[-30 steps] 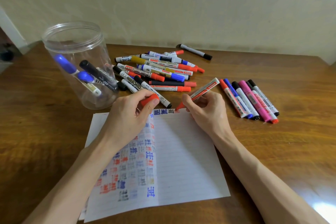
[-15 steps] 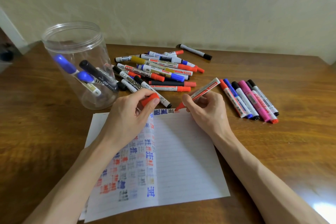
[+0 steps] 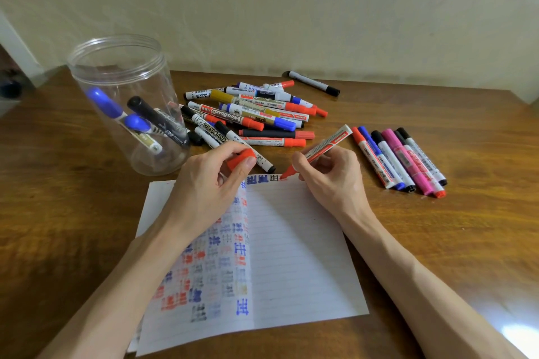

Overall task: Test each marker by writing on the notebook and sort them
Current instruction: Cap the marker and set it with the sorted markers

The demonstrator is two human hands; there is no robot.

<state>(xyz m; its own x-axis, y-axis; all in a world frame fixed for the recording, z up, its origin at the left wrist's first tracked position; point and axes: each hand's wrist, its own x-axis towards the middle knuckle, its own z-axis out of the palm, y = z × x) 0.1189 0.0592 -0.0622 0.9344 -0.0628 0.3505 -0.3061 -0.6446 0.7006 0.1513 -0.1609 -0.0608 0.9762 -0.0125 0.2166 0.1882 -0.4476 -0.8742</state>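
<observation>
An open lined notebook (image 3: pixel 291 256) lies on the wooden table, its left page full of blue, red and black test marks. My right hand (image 3: pixel 332 181) grips an uncapped red marker (image 3: pixel 326 144), its tip touching the top edge of the right page beside a row of marks. My left hand (image 3: pixel 210 189) rests on the left page and pinches the red cap (image 3: pixel 240 158). A loose pile of markers (image 3: pixel 256 114) lies behind the notebook. A sorted row of markers (image 3: pixel 399 160) lies to the right. A clear plastic jar (image 3: pixel 128 102) at the left holds several markers.
A single black-capped marker (image 3: pixel 315 83) lies near the wall at the back. The wooden table (image 3: pixel 466 227) runs to a corner at the far right. A cream wall (image 3: pixel 291 9) stands close behind the table.
The red marker's tip has made a small red mark at the top edge of the page. Both hands have stayed almost in place.
</observation>
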